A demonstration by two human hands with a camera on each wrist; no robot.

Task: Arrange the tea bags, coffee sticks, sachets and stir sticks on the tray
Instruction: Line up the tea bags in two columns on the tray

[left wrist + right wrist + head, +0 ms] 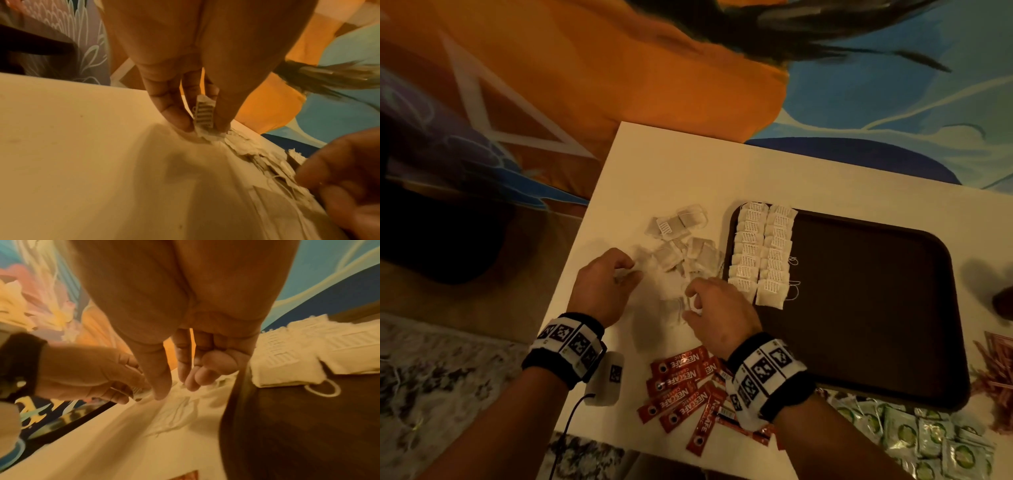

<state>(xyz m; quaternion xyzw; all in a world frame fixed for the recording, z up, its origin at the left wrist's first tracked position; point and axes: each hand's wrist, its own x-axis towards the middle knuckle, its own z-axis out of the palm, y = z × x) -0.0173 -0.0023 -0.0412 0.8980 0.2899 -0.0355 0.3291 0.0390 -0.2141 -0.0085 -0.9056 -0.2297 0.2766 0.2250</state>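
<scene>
I see my left hand (pixel 185 68) with its fingers (pixel 174 113) pinched on a tea bag (pixel 203 113) at the loose pile (pixel 681 253) on the tabletop (pixel 671 161), beside the tray (pixel 876 308), while my right hand (pixel 719 315) hovers there, fingers loosely curled, grip unclear.

A home, most likely a bedroom or living room. A small white table (pixel 825 178) stands against a bed or sofa draped in a bright printed cover (pixel 619 68) of orange, blue and purple, which fills the space beyond the left hand (pixel 602 287) and the right hand (pixel 717 313). Below the left wrist lies a pale floral rug (pixel 448 394) on the floor. The light is warm and dim, like a household lamp. On the table, right of the hands, sits a dark brown serving tray (pixel 859 308); nearer than the hands lie red instant coffee sticks (pixel 681 390).
</scene>
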